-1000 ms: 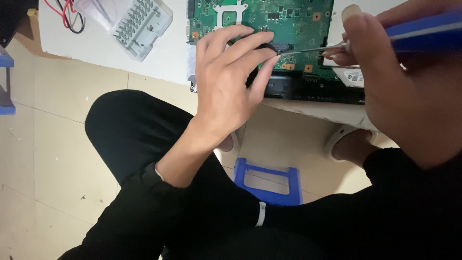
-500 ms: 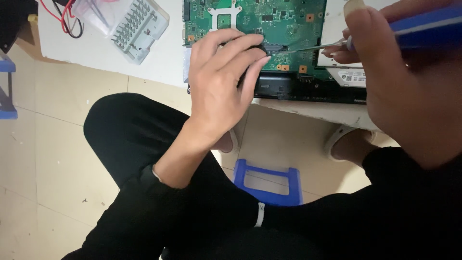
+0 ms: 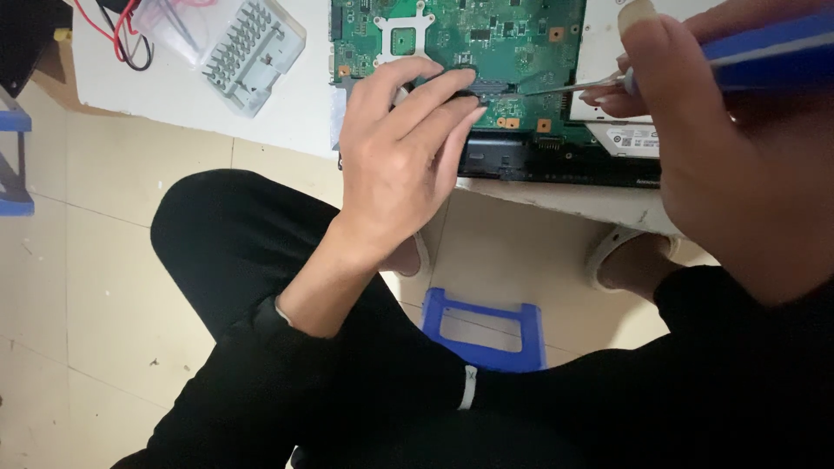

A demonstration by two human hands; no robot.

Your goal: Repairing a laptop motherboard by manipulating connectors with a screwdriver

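A green circuit board (image 3: 512, 35) lies in an opened black laptop base (image 3: 556, 165) on a white table (image 3: 287, 122). My left hand (image 3: 404, 165) rests on the board's near edge, its fingertips pressing a small dark part (image 3: 473, 85). My right hand (image 3: 712, 148) is closed around a blue-handled screwdriver (image 3: 764, 48); the thin metal shaft (image 3: 565, 87) points left, with its tip on the board just right of my left fingertips.
A grey finned heatsink in a clear bag (image 3: 248, 52) lies at the table's left with red and black wires (image 3: 117, 35). Under the table are a blue plastic stool (image 3: 486, 330), my dark-trousered knees and light shoes (image 3: 625, 256). Another blue stool (image 3: 13, 165) stands far left on the tiled floor.
The view has drifted slightly, showing more of the board. Both hands keep nearly the same pose, with the screwdriver tip still at the board beside my left fingers.
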